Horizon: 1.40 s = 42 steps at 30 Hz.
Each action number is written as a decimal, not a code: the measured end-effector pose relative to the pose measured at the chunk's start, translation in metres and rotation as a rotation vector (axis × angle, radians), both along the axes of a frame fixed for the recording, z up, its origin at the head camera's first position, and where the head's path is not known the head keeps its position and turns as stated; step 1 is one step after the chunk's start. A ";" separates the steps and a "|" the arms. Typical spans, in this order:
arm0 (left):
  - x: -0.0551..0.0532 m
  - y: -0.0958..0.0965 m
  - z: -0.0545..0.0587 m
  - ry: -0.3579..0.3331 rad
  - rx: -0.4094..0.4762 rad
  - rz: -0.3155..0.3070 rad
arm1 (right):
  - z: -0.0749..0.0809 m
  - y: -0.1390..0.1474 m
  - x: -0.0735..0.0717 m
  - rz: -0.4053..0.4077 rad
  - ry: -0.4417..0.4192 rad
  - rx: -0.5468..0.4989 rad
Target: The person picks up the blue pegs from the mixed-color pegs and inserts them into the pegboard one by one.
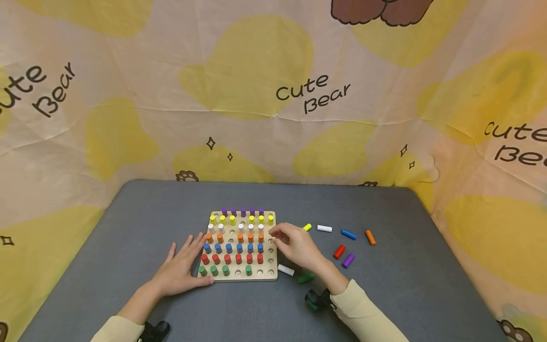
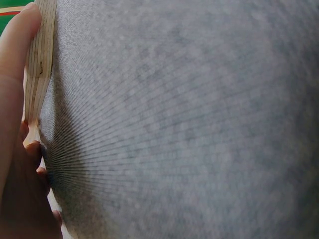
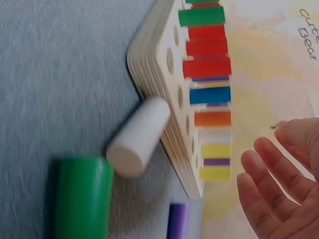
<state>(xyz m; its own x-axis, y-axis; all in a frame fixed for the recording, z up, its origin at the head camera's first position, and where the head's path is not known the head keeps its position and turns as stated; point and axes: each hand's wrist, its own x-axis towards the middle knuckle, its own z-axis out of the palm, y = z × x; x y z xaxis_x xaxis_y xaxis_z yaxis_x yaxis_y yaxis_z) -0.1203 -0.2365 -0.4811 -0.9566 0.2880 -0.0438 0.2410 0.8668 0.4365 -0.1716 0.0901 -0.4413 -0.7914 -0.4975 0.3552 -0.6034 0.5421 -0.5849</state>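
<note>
A light wooden pegboard (image 1: 269,279) stands on the table with rows of coloured pegs upright in its holes. My left hand (image 1: 181,270) rests against the board's left side, fingers extended along the edge and thumb at the front edge. In the left wrist view, the thumb (image 2: 17,45) touches the layered wooden rim. Over the board's right edge, beside the white and orange rows, hovers my right hand (image 1: 299,244). Its fingers (image 3: 269,174) are loosely bent and apart, with nothing seen between them. A white peg (image 1: 285,270) leans by the board's right side, near a green peg (image 1: 306,278).
Right of the board lie loose pegs: yellow (image 1: 307,227), white (image 1: 324,229), blue (image 1: 348,234), orange (image 1: 370,237), red (image 1: 339,251) and purple (image 1: 348,260). The grey table (image 1: 410,294) is backed by a printed curtain (image 1: 273,142).
</note>
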 end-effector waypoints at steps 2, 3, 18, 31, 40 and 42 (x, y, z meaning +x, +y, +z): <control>-0.001 0.000 -0.001 0.002 0.000 0.000 | 0.001 0.006 -0.001 -0.015 0.013 -0.002; -0.001 -0.001 -0.001 0.003 -0.001 0.000 | 0.001 0.009 -0.002 -0.021 0.015 -0.007; -0.001 0.001 0.001 0.004 0.001 -0.009 | 0.001 0.067 -0.014 -0.110 0.004 -0.028; -0.001 0.000 0.000 -0.005 0.010 -0.007 | -0.006 0.127 -0.026 -0.284 -0.017 -0.032; -0.002 0.000 0.000 -0.001 0.005 -0.008 | -0.019 0.153 -0.032 -0.353 -0.005 -0.017; -0.002 0.000 0.000 -0.002 0.005 -0.007 | -0.023 0.157 -0.033 -0.361 -0.017 -0.010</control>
